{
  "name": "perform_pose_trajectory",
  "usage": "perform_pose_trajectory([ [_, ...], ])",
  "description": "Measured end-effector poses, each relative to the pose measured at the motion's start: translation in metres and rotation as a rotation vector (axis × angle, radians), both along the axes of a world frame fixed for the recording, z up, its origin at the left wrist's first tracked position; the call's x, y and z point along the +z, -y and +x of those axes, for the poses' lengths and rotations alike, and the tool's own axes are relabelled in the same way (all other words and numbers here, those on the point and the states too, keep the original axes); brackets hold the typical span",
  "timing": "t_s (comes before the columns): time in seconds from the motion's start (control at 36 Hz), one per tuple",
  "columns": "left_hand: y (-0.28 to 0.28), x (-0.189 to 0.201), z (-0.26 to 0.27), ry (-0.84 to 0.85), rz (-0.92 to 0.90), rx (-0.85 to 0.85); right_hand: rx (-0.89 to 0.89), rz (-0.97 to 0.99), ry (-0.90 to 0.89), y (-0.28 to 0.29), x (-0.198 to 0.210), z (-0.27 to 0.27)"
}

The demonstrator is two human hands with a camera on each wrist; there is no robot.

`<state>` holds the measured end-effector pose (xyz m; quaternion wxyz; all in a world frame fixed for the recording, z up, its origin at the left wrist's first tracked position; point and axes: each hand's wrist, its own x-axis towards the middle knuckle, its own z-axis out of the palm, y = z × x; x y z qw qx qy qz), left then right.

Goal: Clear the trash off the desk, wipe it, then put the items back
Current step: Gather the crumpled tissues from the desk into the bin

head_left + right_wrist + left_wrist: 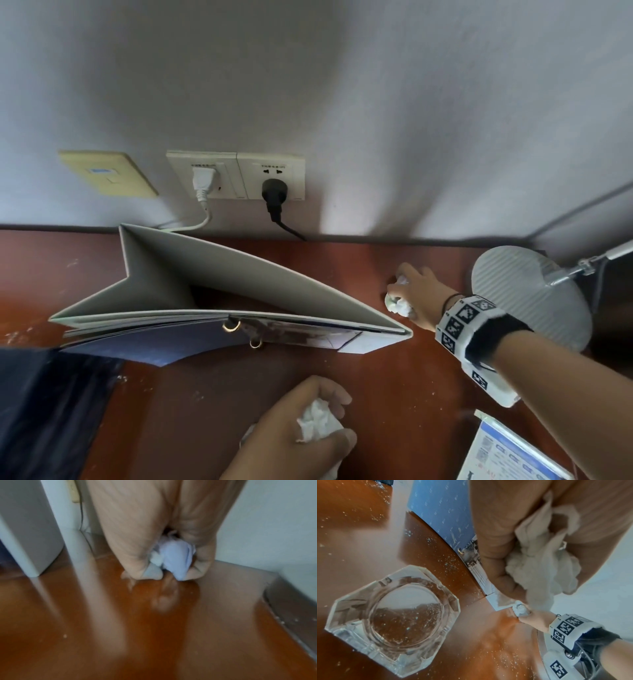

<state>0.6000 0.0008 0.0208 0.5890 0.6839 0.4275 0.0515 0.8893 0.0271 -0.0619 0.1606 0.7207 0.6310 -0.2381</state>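
Note:
My left hand (318,428) hovers near the front of the reddish-brown desk (342,370) and grips a crumpled white tissue (317,423), which the left wrist view shows bunched in the palm (542,563). Far back on the right, my right hand (411,294) holds another crumpled tissue wad (397,303) just above the desk near the wall; the same wad (175,558) sits between the curled fingers in the right wrist view. Pale crumbs and dust speckle the desk surface (436,555).
A standing desk calendar (222,298) occupies the middle. A clear glass ashtray (392,620) sits at the front. A lamp with a round grey base (527,294) stands at right, a laminated card (507,452) front right, a dark bag (44,411) at left. Two plugs (274,192) hang from wall sockets.

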Motion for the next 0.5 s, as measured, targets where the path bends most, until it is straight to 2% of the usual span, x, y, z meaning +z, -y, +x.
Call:
perform_pose_trajectory([
  [0.06,0.001,0.002,-0.002,0.016,-0.085,0.007,-0.048,-0.022,-0.016,-0.002,0.0,-0.004],
  [0.11,0.001,-0.003,-0.008,0.054,-0.063,0.084,-0.109,-0.041,-0.016,-0.003,-0.003,-0.006],
  [0.22,0.003,-0.002,-0.026,0.126,-0.15,0.171,-0.256,-0.064,-0.057,0.01,0.004,-0.009],
  [0.39,0.002,0.008,-0.071,0.132,-0.099,0.302,-0.638,0.16,-0.183,0.05,0.032,-0.008],
  [0.5,0.001,0.012,-0.103,0.113,-0.054,0.371,-0.747,0.297,-0.234,0.081,0.053,-0.016],
])
